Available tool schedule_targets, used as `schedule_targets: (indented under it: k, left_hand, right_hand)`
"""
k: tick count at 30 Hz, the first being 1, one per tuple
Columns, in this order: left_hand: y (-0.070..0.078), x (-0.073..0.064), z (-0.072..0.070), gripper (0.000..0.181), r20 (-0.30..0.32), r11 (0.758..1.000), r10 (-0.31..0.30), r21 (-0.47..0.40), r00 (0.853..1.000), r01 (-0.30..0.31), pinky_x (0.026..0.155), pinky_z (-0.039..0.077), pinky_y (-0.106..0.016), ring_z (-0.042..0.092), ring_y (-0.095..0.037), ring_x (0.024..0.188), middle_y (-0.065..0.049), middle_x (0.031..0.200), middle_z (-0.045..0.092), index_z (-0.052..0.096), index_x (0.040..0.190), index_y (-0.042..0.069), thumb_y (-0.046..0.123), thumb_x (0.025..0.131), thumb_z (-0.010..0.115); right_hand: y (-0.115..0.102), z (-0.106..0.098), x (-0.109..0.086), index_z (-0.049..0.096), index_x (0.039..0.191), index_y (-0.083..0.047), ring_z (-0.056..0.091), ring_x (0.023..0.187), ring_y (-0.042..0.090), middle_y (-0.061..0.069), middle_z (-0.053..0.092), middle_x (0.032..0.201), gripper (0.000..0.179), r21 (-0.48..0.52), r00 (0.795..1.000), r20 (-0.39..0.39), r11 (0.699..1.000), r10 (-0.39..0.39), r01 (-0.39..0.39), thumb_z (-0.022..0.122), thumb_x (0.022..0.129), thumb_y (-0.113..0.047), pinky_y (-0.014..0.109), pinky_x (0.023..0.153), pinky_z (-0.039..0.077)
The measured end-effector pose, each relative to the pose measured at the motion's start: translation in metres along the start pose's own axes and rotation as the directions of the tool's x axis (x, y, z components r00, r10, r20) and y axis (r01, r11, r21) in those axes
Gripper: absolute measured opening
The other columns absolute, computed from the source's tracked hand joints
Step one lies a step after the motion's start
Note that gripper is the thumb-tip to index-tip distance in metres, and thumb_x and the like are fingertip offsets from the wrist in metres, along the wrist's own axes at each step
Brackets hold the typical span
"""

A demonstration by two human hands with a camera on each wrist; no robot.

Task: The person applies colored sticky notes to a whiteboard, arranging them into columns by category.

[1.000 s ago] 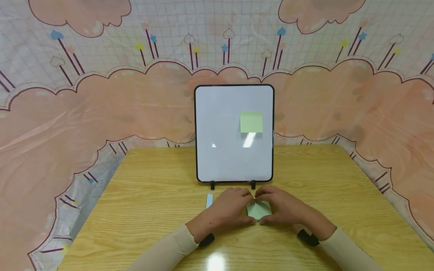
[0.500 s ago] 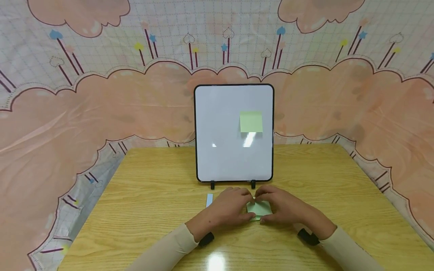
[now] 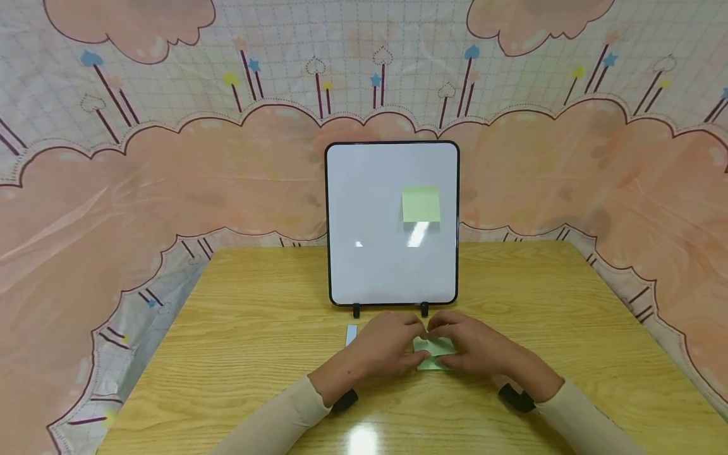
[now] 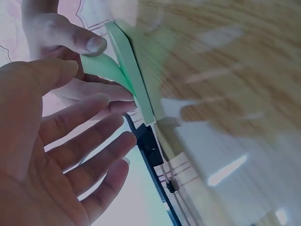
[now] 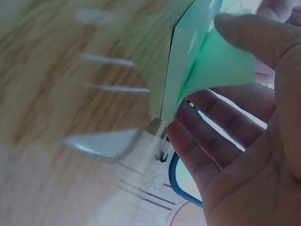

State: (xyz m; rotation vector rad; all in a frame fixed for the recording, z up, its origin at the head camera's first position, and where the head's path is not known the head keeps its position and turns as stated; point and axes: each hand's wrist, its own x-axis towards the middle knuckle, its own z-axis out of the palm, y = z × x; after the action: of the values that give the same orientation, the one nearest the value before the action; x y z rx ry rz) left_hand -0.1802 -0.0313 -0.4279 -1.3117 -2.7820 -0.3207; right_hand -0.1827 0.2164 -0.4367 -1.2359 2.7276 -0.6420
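Note:
A pad of light green sticky notes (image 3: 436, 365) lies on the table in front of a whiteboard. Its top note (image 5: 230, 66) is bent up along the near edge and curls away from the stack. My left hand (image 3: 387, 344) is at the pad's left side, the thumb at the raised edge; in the left wrist view its fingers are spread and loosely bent. From the right, my right hand (image 3: 480, 347) has its thumb on the raised note and its fingers behind it. Both hands' fingertips nearly meet at the far edge, hiding part of the pad.
The whiteboard (image 3: 392, 272) stands upright on small black feet and carries one green sticky note (image 3: 421, 204). Left of my left hand lies a pale blue strip (image 3: 351, 335), partly covered by the hand. A patterned cloth (image 3: 256, 170) hangs behind the wooden table (image 3: 256, 297).
The pad's top note has lifted along its near edge and folded back from the stack. My thumbs have shifted with that edge; the rest of both hands has barely moved.

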Motion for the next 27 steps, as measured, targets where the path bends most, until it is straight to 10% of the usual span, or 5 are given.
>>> schedule_targets:
  k: [14, 27]
  left_hand:
    - [0.019, -0.012, -0.011, 0.030, -0.121, 0.984, 0.160, 0.094, 0.980, -0.149, 0.095, 0.055, -0.032, 0.067, -0.010, 0.110, 0.006, 0.122, 0.070, 0.072, 0.124, 0.022, 0.044, 0.103, 0.068]
    - [0.043, -0.022, -0.013, 0.028, -0.105, 0.957, 0.257, 0.166, 0.961, -0.238, 0.092, 0.053, -0.030, 0.065, -0.008, 0.113, 0.008, 0.125, 0.067, 0.071, 0.122, 0.022, 0.044, 0.103, 0.068]
  right_hand:
    - [0.001, 0.003, -0.001, 0.079, 0.117, -0.014, 0.065, 0.119, 0.021, -0.001, 0.064, 0.129, 0.018, 0.023, 1.000, -0.031, 1.000, -0.004, 0.004, 0.076, 0.099, -0.015, 0.042, 0.096, 0.058]
    - [0.001, 0.002, 0.000, 0.079, 0.116, -0.016, 0.064, 0.120, 0.022, 0.002, 0.065, 0.129, 0.015, 0.058, 0.999, -0.040, 0.998, -0.013, 0.016, 0.072, 0.103, -0.015, 0.043, 0.097, 0.057]
